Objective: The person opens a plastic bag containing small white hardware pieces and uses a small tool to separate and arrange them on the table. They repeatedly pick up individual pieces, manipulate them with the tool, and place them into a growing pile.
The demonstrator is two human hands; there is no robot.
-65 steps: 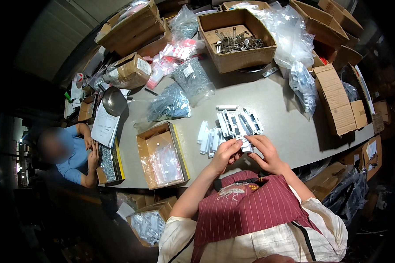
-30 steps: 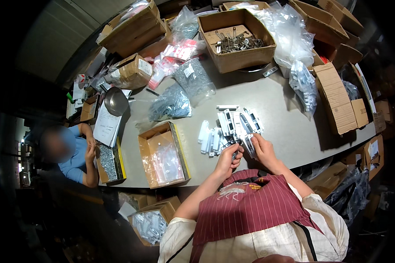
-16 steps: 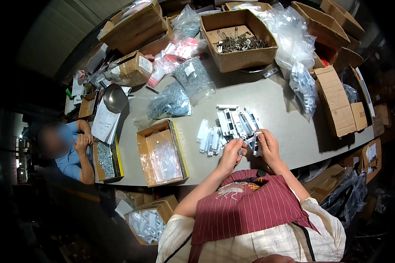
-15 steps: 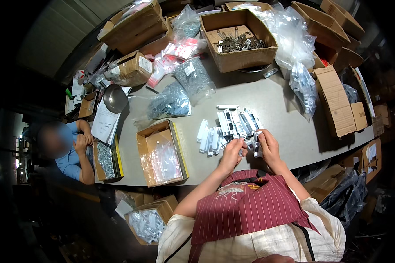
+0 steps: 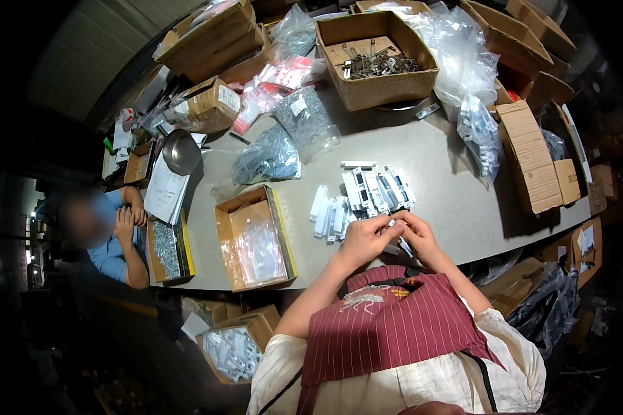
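White plastic part (image 5: 392, 223), small and oblong, sits pinched between both hands at the near table edge, just above the person's striped apron (image 5: 387, 325). Left hand (image 5: 367, 238) curls fingers around its left end; right hand (image 5: 417, 235) grips the right end, fingertips touching the left's. Just beyond the hands, rows of similar white parts (image 5: 363, 197) lie on the grey table (image 5: 450, 180). Left of them, open cardboard box with clear bags (image 5: 255, 238). Far side: big carton of metal hardware (image 5: 375, 59), bagged screws (image 5: 284, 142). Another person (image 5: 111, 235) sits at the table's left end, hands together.
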